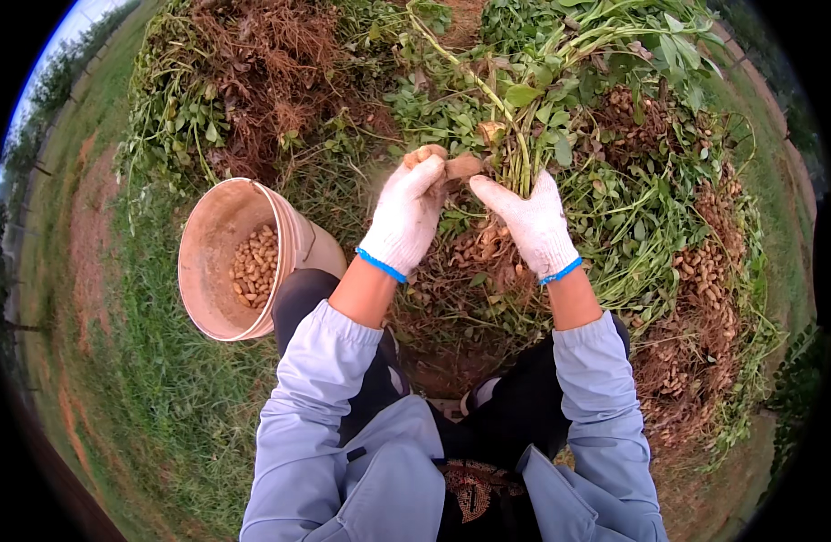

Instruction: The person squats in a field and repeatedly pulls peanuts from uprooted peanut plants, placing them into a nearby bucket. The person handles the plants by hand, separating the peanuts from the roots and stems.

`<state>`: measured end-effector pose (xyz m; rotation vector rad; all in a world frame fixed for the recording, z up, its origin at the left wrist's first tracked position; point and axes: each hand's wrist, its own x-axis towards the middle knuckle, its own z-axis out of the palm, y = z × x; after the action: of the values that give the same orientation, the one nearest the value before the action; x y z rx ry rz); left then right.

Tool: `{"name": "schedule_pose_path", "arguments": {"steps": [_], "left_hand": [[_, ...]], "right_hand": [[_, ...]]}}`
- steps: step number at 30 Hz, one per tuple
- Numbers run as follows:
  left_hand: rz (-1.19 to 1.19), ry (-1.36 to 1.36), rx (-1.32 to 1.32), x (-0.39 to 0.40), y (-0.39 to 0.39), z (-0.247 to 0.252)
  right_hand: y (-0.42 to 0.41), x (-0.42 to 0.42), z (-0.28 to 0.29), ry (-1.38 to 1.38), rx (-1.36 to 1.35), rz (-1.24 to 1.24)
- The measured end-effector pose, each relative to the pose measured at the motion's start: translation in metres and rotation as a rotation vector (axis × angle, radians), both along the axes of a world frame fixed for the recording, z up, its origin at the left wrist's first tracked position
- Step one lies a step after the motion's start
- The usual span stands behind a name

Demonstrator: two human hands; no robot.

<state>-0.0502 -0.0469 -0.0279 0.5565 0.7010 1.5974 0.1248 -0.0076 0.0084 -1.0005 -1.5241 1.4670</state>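
Observation:
White knitted gloves with blue cuffs cover both my hands. My right hand (527,220) grips the stems of a peanut plant (520,159). Its leafy top points away from me, and roots with peanut pods (483,245) hang below, on my side of the grip. My left hand (410,210) is just left of the stems, with its fingers curled and their tips stained brown. Whether a pod lies inside those fingers cannot be seen. Left of my knee, a whitish plastic bucket (229,193) leans towards me with loose peanuts (256,267) inside.
Pulled peanut plants with reddish roots (273,81) are heaped at the far left. Another heap with many pods (707,271) curves along my right side. Grass (185,406) covers the ground at the left. My shoes are below my hands.

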Motion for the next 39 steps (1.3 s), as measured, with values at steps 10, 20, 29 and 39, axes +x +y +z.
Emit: {"name": "schedule_pose_path", "arguments": {"steps": [10, 20, 29, 39], "left_hand": [[-0.108, -0.212, 0.023, -0.027, -0.014, 0.015], [0.719, 1.1, -0.082, -0.145, -0.102, 0.068], [0.518, 1.425, -0.127, -0.091, -0.105, 0.091], [0.013, 1.526, 0.233, 0.049, -0.009, 0.066]], "right_hand": [[0.009, 0.01, 0.006, 0.221, -0.245, 0.034], [0.006, 0.018, 0.016, 0.473, -0.38, 0.042], [0.012, 0.022, 0.011, 0.651, -0.479, 0.055], [0.024, 0.022, 0.002, 0.488, -0.343, -0.206]]}}
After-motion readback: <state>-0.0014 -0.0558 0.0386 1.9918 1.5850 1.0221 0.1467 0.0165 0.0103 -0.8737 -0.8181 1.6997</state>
